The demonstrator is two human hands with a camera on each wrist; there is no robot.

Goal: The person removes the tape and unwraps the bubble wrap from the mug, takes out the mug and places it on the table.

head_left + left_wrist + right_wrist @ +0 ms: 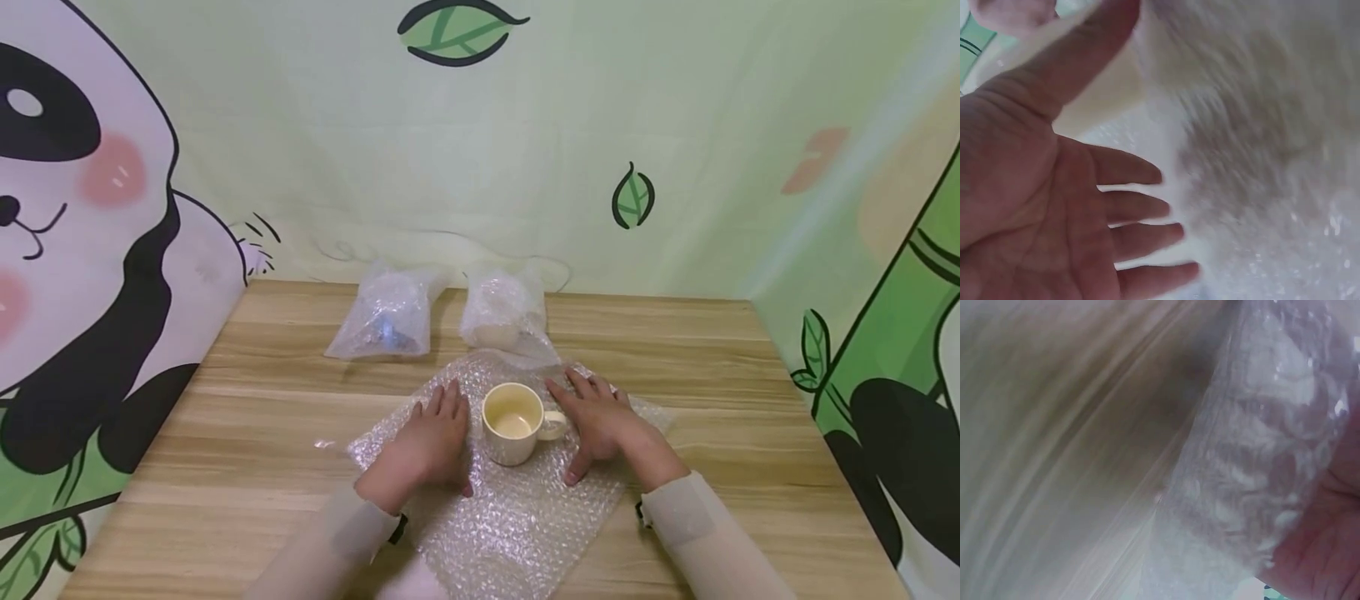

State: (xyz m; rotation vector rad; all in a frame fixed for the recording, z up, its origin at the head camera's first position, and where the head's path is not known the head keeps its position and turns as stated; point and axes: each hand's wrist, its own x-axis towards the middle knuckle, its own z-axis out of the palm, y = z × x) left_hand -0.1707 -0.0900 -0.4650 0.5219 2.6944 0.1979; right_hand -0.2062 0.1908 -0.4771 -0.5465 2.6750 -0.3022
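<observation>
A cream mug (pixel 510 423) stands upright on a sheet of bubble wrap (pixel 517 517), its handle turned to the right. Beside the mug on the left, my left hand (pixel 435 437) lies over the wrap with fingers stretched out. The left wrist view shows that palm (pixel 1029 194) with straight fingers and blurred wrap beyond them. My right hand (pixel 600 421) spreads its fingers over the wrap near the handle, apart from it. In the right wrist view, bubble wrap (pixel 1254 450) covers much of the right hand (pixel 1322 550), hiding its fingers.
Two bubble-wrapped bundles stand at the back of the wooden table (pixel 247 400): one bundle (pixel 393 312) with something blue inside, another bundle (pixel 502 312) with something pale. A small plastic scrap (pixel 324 444) lies at left. A printed cloth (pixel 337 150) hangs behind.
</observation>
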